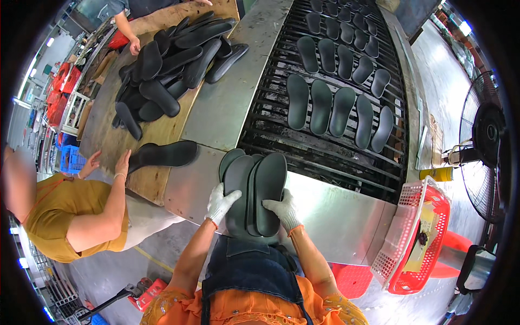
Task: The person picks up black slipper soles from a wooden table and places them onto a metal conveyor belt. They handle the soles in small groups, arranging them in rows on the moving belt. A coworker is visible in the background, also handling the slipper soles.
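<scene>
Left gloved hand [221, 203] and right gloved hand [283, 211] both clasp a stack of dark grey rubber shoe insoles [254, 192]; best squared evenly before the slatted black conveyor [325, 146] at 1 o'clock.

Lower ends of the stacked insoles [254, 189] hide behind gloved fingers [273, 206]

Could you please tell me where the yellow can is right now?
In the head view, the yellow can lies on its side at the right, just past the conveyor grate and above the red basket.
</scene>
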`<state>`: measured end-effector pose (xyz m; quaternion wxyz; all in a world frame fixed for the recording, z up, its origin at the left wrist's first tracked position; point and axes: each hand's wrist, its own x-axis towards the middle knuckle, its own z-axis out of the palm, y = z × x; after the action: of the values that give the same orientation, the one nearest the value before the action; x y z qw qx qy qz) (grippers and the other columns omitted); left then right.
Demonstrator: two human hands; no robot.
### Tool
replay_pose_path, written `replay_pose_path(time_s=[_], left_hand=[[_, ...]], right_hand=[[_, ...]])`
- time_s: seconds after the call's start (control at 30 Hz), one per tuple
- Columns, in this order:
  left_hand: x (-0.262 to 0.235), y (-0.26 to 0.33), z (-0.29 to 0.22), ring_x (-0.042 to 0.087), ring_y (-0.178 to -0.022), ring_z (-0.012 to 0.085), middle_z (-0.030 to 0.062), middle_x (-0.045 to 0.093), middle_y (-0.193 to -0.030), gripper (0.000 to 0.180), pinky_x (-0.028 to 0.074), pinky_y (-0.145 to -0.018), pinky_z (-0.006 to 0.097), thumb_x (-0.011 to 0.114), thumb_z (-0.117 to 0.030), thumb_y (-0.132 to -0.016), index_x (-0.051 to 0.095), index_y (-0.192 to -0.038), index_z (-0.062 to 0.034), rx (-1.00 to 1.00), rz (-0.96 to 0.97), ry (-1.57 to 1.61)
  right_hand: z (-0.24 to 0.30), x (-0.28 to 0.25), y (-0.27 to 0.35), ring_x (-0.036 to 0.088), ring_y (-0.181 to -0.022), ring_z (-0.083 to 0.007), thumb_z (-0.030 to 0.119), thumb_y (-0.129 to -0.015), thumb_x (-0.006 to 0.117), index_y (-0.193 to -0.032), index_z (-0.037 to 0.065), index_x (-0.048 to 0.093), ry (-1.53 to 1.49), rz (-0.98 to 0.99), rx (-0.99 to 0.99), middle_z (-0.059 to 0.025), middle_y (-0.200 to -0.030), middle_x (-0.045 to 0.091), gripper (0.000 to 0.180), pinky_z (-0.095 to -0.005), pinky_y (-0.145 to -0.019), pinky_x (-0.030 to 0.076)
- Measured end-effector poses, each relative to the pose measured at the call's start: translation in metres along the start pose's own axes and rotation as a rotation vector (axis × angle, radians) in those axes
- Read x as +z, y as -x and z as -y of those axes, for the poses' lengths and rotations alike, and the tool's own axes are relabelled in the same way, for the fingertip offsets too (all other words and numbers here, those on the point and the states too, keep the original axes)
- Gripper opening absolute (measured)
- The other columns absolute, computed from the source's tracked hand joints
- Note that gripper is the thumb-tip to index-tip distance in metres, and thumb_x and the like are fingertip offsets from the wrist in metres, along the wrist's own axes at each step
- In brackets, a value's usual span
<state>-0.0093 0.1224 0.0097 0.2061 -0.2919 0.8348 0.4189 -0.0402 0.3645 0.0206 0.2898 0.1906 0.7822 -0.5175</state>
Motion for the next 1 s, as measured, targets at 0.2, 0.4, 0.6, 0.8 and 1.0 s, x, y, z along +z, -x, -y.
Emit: replay_pose_path(time_s=[0.2,0.4,0.6,0.8,1.0], left_hand=[[0.002,0.01,-0.014,0.047,-0.139,0.0386,0.0259,0.049,-0.148,0.091,0.036,-0.117,0.043,0.077,-0.048,-0.079,0.046,-0.147,0.0046,-0.047,-0.031,-0.005],[0.011,0.012,-0.01,0.047,-0.139,0.0392,0.027,0.049,-0.148,0.095,0.037,-0.116,0.044,0.078,-0.052,-0.078,0.046,-0.147,0.0043,-0.034,0.018,0.021],[0.038,0.006,0.011,0.067,-0.105,0.031,0.0183,0.071,-0.115,0.057,0.051,-0.095,0.042,0.08,-0.033,-0.079,0.065,-0.123,-0.0009,0.116,-0.203,0.04],[0.032,0.009,0.003,0.067,-0.104,0.0305,0.0177,0.071,-0.112,0.054,0.052,-0.094,0.042,0.08,-0.03,-0.078,0.065,-0.121,-0.0007,0.133,-0.167,0.06],[0.034,0.01,-0.003,0.068,-0.104,0.0295,0.0174,0.072,-0.112,0.054,0.051,-0.095,0.041,0.079,-0.028,-0.079,0.064,-0.123,0.0002,0.103,-0.146,0.028]], right_hand=[[-0.005,0.001,-0.009,0.072,-0.075,-0.023,0.0,-0.076,0.075,-0.103,-0.01,0.07,-0.56,0.268,0.142,-0.0155,-0.088,0.073,0.03,-0.0347,-0.071,0.06],[-0.016,-0.014,-0.02,0.072,-0.084,-0.0214,0.006,-0.075,0.078,-0.108,-0.007,0.073,-0.52,0.292,0.153,-0.0136,-0.095,0.075,0.035,-0.0335,-0.076,0.058],[0.02,-0.025,-0.002,0.072,-0.087,-0.02,0.014,-0.077,0.08,-0.111,-0.006,0.073,-0.349,0.295,0.118,-0.0129,-0.101,0.075,0.04,-0.0329,-0.078,0.057],[0.026,-0.021,0.0,0.071,-0.085,-0.0215,0.014,-0.069,0.081,-0.112,-0.008,0.07,-0.178,0.212,0.094,-0.0139,-0.099,0.074,0.049,-0.0334,-0.082,0.057],[0.006,-0.034,-0.014,0.069,-0.087,-0.0241,0.009,-0.07,0.079,-0.123,-0.012,0.059,-0.392,0.197,0.033,-0.0182,-0.105,0.07,0.06,-0.0344,-0.08,0.057]])
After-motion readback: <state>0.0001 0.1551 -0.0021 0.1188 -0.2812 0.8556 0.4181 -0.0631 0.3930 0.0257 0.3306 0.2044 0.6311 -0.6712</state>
